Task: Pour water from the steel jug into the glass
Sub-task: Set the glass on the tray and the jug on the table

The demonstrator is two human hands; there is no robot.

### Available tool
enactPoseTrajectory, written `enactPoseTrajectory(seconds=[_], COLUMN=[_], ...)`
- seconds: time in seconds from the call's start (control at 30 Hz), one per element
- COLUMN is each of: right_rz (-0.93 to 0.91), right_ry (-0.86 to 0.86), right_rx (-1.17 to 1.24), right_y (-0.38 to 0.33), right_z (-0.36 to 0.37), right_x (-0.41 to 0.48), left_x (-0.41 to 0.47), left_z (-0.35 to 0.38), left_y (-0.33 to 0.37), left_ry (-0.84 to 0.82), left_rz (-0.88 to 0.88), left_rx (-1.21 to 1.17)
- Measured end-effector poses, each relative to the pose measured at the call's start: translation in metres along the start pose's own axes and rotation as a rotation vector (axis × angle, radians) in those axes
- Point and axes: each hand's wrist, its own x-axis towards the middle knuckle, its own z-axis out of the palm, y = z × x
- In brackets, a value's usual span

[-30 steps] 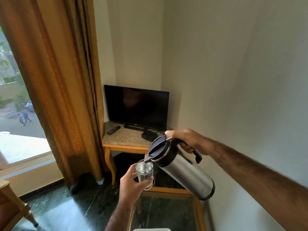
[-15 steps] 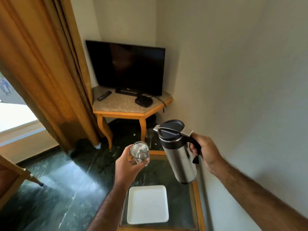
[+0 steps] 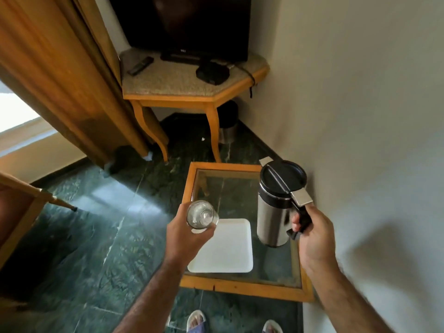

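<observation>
My right hand (image 3: pixel 312 236) grips the black handle of the steel jug (image 3: pixel 276 207), which has a black lid and stands upright over the right side of the glass-topped side table (image 3: pixel 240 288). Whether its base touches the glass I cannot tell. My left hand (image 3: pixel 187 234) holds a clear glass (image 3: pixel 200 216) upright, to the left of the jug and above the table's left edge. Jug and glass are apart.
A white square plate (image 3: pixel 228 251) lies on the side table below the glass. Behind it stands a corner table (image 3: pixel 192 78) with a television, a remote and a black box. A curtain (image 3: pixel 60 68) hangs left, a wall (image 3: pixel 360 116) is close on the right. A steel bin (image 3: pixel 227 131) stands under the corner table.
The jug has gone from tipped over the glass to upright and moved down to the right. The glass has come down too. The view has tilted down toward the side table.
</observation>
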Motion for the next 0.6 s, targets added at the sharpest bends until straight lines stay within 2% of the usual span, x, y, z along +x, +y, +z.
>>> enactPoseTrajectory(seconds=[0.27,0.6], right_rz=[-0.02,-0.038], right_ry=[0.12,0.157], right_rx=[0.066,0.149], right_y=[0.107,0.181], right_z=[-0.051,-0.09], right_x=[0.028,0.059], left_x=[-0.002,0.008], left_z=[0.071,0.129], left_y=[-0.101,-0.194], left_ry=[-0.089,-0.176], left_rz=[-0.029,-0.103], left_rx=[0.091,0.169])
